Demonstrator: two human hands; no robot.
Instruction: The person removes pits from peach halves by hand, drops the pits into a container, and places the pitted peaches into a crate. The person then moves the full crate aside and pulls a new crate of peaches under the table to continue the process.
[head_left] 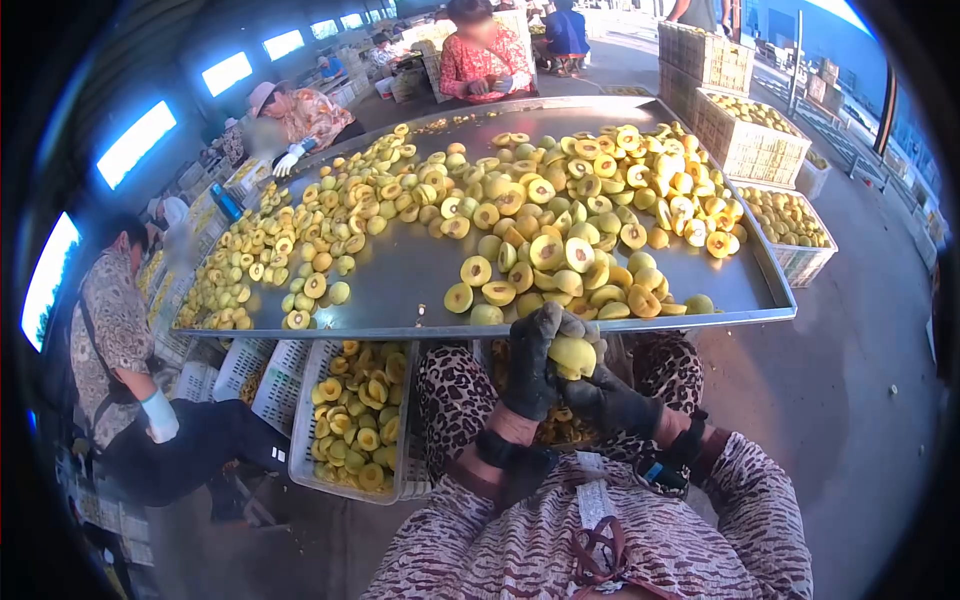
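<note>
My left hand [533, 362], in a dark work glove, has its fingers curled round a yellow-green stone fruit [573, 356], just below the near edge of the metal table [385, 265]. Against the same fruit from below and the right presses my right hand [618, 402], gloved as well, its fingers closed. Whether a small tool sits between the hands is hidden. On the table beyond them lies a big heap of halved fruit [547, 252], several showing brown stones or hollows.
A white crate [297, 440] of fruit halves stands below the table at left. Stacked crates [752, 150] of fruit line the right side. A person [125, 340] sits at left; others [485, 60] sit across the table. The table has a raised metal rim [740, 318].
</note>
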